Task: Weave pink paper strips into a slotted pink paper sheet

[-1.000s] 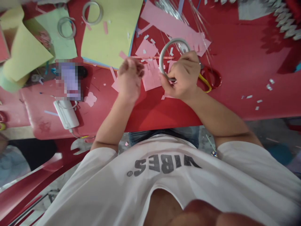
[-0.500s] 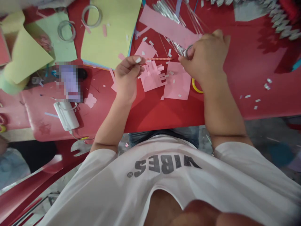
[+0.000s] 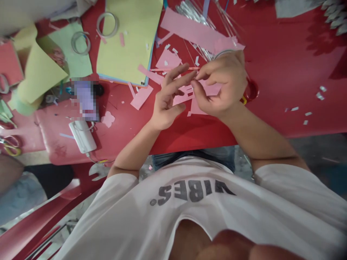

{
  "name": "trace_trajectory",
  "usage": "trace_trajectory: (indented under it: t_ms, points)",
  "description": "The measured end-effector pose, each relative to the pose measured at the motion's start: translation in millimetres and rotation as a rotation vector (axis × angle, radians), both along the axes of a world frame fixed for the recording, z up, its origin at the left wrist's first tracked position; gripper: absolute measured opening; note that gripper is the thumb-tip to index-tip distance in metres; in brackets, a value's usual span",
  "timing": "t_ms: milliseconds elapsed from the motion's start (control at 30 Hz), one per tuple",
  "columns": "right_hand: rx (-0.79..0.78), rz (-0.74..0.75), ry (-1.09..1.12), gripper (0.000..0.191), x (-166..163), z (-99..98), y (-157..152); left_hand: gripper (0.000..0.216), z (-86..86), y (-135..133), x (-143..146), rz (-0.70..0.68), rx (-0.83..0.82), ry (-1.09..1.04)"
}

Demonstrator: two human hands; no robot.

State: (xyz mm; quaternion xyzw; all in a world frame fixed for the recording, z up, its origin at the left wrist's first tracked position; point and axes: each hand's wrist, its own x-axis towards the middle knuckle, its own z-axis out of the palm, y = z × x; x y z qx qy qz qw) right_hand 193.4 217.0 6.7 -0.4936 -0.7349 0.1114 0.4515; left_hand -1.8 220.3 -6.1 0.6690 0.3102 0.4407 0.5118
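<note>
My left hand [image 3: 168, 99] hovers over the red table [image 3: 176, 139] with its fingers stretched out and apart. Close against its fingertips, my right hand [image 3: 223, 85] has thumb and forefinger pinched together; whatever lies in the pinch is too small to make out. Beneath both hands are pink paper pieces [image 3: 183, 96] with slits cut in them, partly covered. A thin pink stick [image 3: 157, 69] runs behind the fingers. A ring like a tape roll [image 3: 223, 52] shows partly behind my right hand. A yellow handle [image 3: 244, 100] peeks out beside my right wrist.
Left of my hands lie a yellow paper stack [image 3: 127, 47], tape rolls [image 3: 116, 27], a blurred phone [image 3: 86, 99] and a white power bank [image 3: 82, 139]. A long pink strip [image 3: 187, 30] and silvery wires [image 3: 189, 14] lie beyond. Another person's leg [image 3: 18, 195] is at far left.
My right hand has moved left from the ring to my left hand's fingertips. My left hand has shifted right and opened from a pinch; the white scrap at its fingers no longer shows.
</note>
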Motion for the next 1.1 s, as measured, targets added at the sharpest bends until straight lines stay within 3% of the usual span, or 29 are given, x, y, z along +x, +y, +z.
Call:
trace_trajectory:
  t_ms: [200,533,800,1100]
  points:
    - [0.0,-0.012,0.048,0.033,0,-4.4,3,0.059,-7.6,2,0,0.018,0.174,0.017]
    - [0.191,0.078,0.302,0.032,-5,-25.1,7,0.052,-6.8,3,3,0.049,0.335,0.006]
    - [0.185,0.075,0.314,0.04,-4,-31.8,10,0.052,-7.0,-3,1,0.065,0.084,0.116]
    - [0.056,-0.037,0.103,0.049,-1,-21.2,2,0.059,-7.1,-9,7,0.06,0.037,0.07]
